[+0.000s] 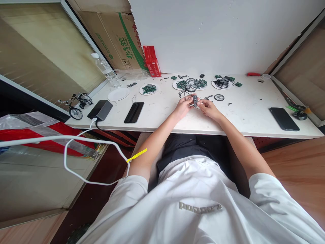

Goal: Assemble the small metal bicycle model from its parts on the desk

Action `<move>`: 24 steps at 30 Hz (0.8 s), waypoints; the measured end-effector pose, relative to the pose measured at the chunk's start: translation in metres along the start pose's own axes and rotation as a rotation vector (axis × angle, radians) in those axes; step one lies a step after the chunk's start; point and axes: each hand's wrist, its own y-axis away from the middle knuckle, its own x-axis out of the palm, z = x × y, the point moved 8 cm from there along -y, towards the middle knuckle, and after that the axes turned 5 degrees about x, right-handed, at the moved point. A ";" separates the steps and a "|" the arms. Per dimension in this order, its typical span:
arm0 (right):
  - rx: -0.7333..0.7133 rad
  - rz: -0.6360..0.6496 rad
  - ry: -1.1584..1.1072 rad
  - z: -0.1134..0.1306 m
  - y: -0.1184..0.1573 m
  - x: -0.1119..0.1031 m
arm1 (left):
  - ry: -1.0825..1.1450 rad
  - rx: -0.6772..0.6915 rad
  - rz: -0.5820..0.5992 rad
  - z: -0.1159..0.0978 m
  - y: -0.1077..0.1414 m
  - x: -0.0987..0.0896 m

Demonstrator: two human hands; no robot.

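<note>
My left hand (pixel 185 107) is closed on a small model bicycle (pixel 191 85), held upright above the table with one spoked wheel pointing away from me. Close beside it, my right hand (pixel 207 109) pinches at the near end of the model, by a dark elongated part (pixel 195 100). Whether the right fingers grip that part or something smaller is hidden. A loose spoked wheel (pixel 219 97) lies flat to the right of my hands, near a small dark curved piece (pixel 208 97). Behind the bicycle is a white plate (pixel 175 84) with dark green parts.
A finished-looking model bicycle (pixel 76 104) stands at the left edge, near a black power block (pixel 100 110) with a white cable. Two phones (pixel 134 112) lie on the white table. More plates of parts, a red box (pixel 152 62) and a plastic bottle (pixel 106 70) stand behind.
</note>
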 end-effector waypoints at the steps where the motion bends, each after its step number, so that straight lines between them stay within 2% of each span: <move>1: -0.004 -0.007 0.001 0.000 0.000 -0.001 | 0.009 0.006 0.002 0.000 -0.001 0.000; 11: -0.077 -0.102 0.160 0.011 0.000 -0.005 | -0.011 -0.011 -0.059 -0.001 0.001 -0.001; 24: -0.095 -0.134 0.210 0.010 0.001 -0.006 | -0.091 0.014 -0.085 -0.003 0.004 -0.001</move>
